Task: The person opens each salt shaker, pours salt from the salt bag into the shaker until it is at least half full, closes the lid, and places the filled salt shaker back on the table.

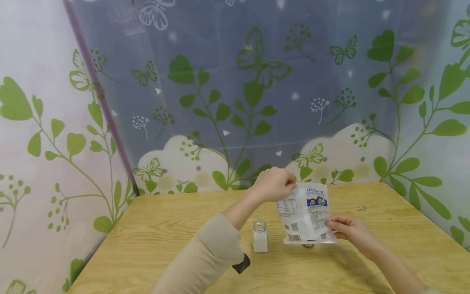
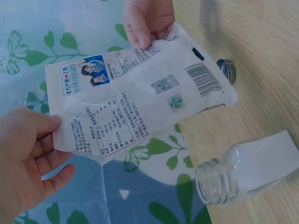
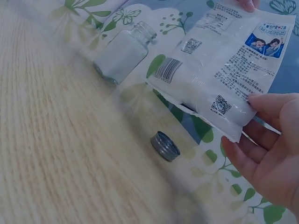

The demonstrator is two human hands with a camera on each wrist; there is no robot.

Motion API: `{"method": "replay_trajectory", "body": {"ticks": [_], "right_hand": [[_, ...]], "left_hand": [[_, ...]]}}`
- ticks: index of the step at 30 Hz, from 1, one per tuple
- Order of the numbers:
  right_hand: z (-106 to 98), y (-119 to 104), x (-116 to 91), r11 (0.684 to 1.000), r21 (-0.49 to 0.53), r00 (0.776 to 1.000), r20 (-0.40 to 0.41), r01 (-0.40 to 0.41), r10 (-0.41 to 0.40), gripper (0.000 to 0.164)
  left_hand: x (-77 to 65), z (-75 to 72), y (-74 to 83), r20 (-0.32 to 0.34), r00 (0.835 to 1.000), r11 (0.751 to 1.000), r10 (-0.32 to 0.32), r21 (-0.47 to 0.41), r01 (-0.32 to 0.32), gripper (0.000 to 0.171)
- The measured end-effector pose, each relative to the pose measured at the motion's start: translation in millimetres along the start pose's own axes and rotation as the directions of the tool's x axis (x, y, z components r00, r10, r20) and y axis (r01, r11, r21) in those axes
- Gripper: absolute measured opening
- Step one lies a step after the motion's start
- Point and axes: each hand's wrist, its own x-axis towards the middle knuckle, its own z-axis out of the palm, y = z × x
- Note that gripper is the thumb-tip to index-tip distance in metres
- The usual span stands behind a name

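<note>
A white printed plastic packet [image 1: 304, 214] hangs upright above the table, its back with barcodes and a small blue picture facing the head camera. My left hand [image 1: 274, 183] pinches its top corner between thumb and fingers. Lower on the opposite side, my right hand [image 1: 350, 232] grips the packet's edge, thumb on the printed face in the right wrist view. To the left of the packet stands a square glass jar [image 1: 260, 239], lidless and filled with something white up to about its shoulder. A round metal lid [image 3: 165, 146] lies on the table, mostly behind the packet in the head view.
The wooden table [image 1: 165, 228] reaches back to a blue curtain [image 1: 220, 102] printed with green leaves and butterflies. Similar pale printed sheets [image 1: 44, 134] rise at the left and right sides. A dark band [image 1: 241, 263] shows at the left sleeve.
</note>
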Motion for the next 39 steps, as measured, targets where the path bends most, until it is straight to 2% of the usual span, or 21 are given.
{"method": "replay_trajectory", "body": {"ticks": [4,8,11,15,20,22,26,30,34,39], "right_hand": [[6.0,-11.5,3.4,0.983,-0.179,0.998,-0.053,0.032,-0.042,0.036],[16.0,-28.9,10.2,0.928,-0.372,0.99,-0.111,0.037,-0.084,0.032],[27.2,-42.6,20.6,0.882,-0.469,0.981,-0.14,0.056,-0.136,0.027],[43.0,-56.0,38.2,0.846,-0.524,0.964,-0.16,0.101,-0.214,0.023],[58.9,-71.2,56.2,0.806,-0.562,0.944,-0.126,0.184,-0.304,0.016],[65.2,-79.1,62.3,0.804,-0.558,0.947,-0.095,0.206,-0.308,0.015],[83.6,-97.9,74.5,0.825,-0.519,0.961,-0.023,0.224,-0.276,0.015],[109.7,-114.5,86.3,0.845,-0.476,0.966,0.047,0.246,-0.254,0.013],[139.0,-126.7,97.5,0.85,-0.451,0.962,0.103,0.271,-0.252,0.011],[176.8,-135.3,113.1,0.86,-0.435,0.964,0.116,0.267,-0.241,0.01]], "left_hand": [[-0.1,-7.3,-1.9,-0.021,1.0,1.0,-0.01,0.029,0.01,0.02],[-1.0,-17.4,-6.4,-0.06,0.998,0.999,-0.025,0.041,0.027,0.021],[-3.7,-29.5,-13.7,-0.099,0.994,0.998,-0.042,0.049,0.048,0.021],[-10.0,-49.7,-26.7,-0.147,0.987,0.996,-0.06,0.049,0.068,0.021],[-19.6,-71.5,-45.2,-0.172,0.98,0.993,-0.097,0.051,0.107,0.02],[-24.7,-78.9,-52.8,-0.178,0.976,0.99,-0.121,0.048,0.132,0.02],[-38.0,-94.1,-70.4,-0.205,0.965,0.984,-0.162,0.045,0.175,0.02],[-53.4,-110.5,-89.1,-0.213,0.958,0.976,-0.193,0.057,0.21,0.02],[-71.4,-126.7,-107.3,-0.187,0.954,0.967,-0.235,0.055,0.249,0.021],[-98.1,-140.9,-129.3,-0.161,0.942,0.949,-0.295,0.066,0.309,0.023]]}}
